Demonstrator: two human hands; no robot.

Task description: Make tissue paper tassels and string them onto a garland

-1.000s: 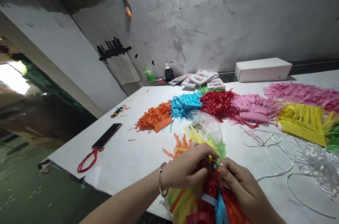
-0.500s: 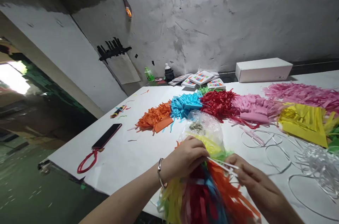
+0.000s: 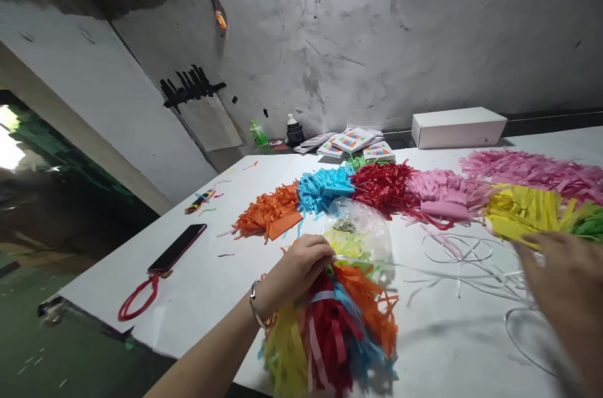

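My left hand (image 3: 304, 266), with a silver bangle at the wrist, is closed on the top of a bundle of paper tassels (image 3: 332, 329) in yellow, red, pink, blue and orange. A thin white ribbon (image 3: 424, 270) runs from beside its fingers to the right. My right hand (image 3: 563, 297) is at the right edge, smeared by motion, near the yellow fringed paper (image 3: 532, 213). Whether it grips the ribbon cannot be made out. Just beyond my left hand lies a clear plastic bag (image 3: 377, 231) with yellow and green paper by it.
Orange (image 3: 268, 213), blue (image 3: 327, 189), red (image 3: 386, 188) and pink (image 3: 438, 194) fringed tassels line the white table. A phone (image 3: 178, 249) with a red strap lies left. Behind are printed cards (image 3: 353, 139), a white box (image 3: 459, 128) and a black bottle (image 3: 294, 133).
My right hand has moved away from my left, out to the right. The white ribbon now stretches across the table. My left hand still holds the bundle, slightly further left in view.
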